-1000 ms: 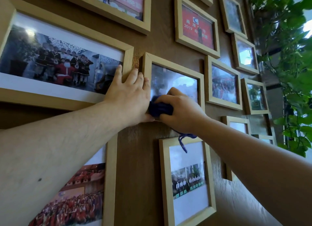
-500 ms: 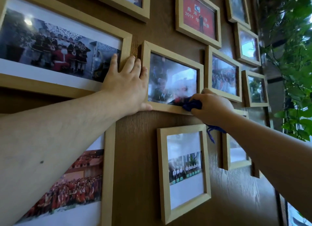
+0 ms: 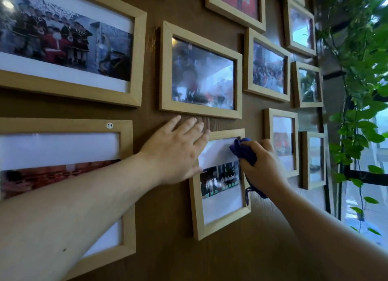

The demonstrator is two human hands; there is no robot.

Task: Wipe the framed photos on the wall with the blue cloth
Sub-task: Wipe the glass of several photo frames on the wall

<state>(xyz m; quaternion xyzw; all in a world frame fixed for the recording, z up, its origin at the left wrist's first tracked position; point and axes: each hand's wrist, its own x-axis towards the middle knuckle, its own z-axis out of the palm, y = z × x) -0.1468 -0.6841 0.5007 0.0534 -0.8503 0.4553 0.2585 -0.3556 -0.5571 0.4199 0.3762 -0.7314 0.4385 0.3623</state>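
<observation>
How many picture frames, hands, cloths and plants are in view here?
wooden picture frames: 12, two cut off at top
hands: 2, left hand and right hand
blue cloth: 1
leafy plant: 1
total: 16

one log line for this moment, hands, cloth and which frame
left hand: flat, bracing portrait frame top-left | right hand: gripping blue cloth | cloth: on glass, upper right | phase: wiping

Both hands are now off the landscape frame (image 3: 200,70) and on the upright frame (image 3: 220,184) at its 6 o'clock. The left hand (image 3: 176,152) lies flat at the upright frame's 10 o'clock corner, and the right hand (image 3: 262,167) presses the blue cloth (image 3: 244,149) at its 2 o'clock corner.
</observation>
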